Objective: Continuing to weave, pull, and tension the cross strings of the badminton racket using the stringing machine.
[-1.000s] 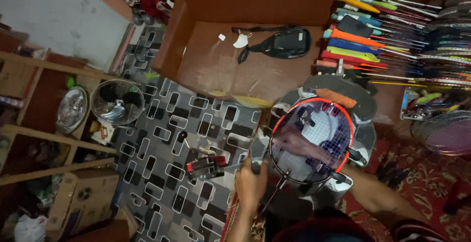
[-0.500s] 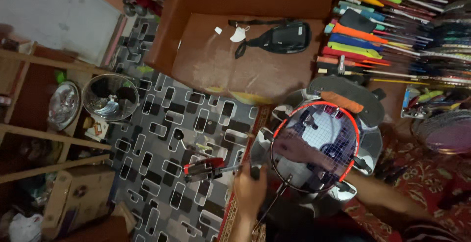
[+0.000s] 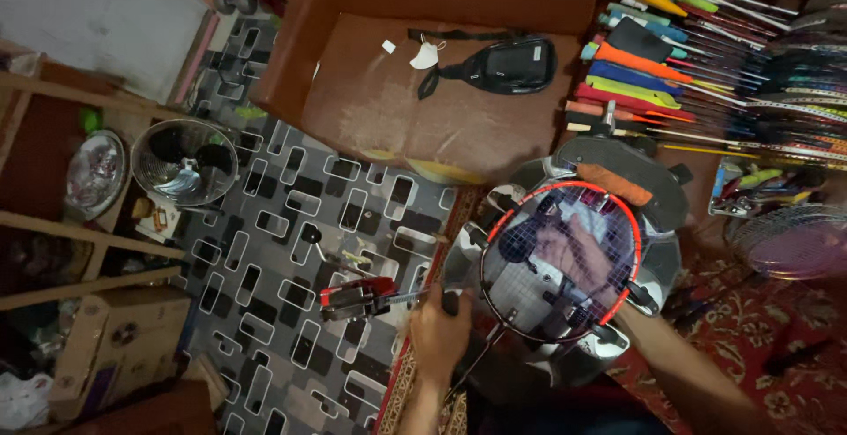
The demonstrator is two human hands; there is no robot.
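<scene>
A brown cardboard box (image 3: 110,347) is seen at lower left on the patterned floor, with dark round markings on its side (print not legible). A large open brown carton (image 3: 415,64) is placed at top centre. No screens are seen.

One cam only, head-worn, looking steeply down from above, tilted a bit fwd. Near range: racket (image 3: 559,258) on the stringing machine (image 3: 657,263) sits lower centre-right, both forearms entering from the bottom edge. Patterned floor (image 3: 291,223) fills left, brown box (image 3: 397,108) up top. No 2nd view to overlap.
</scene>
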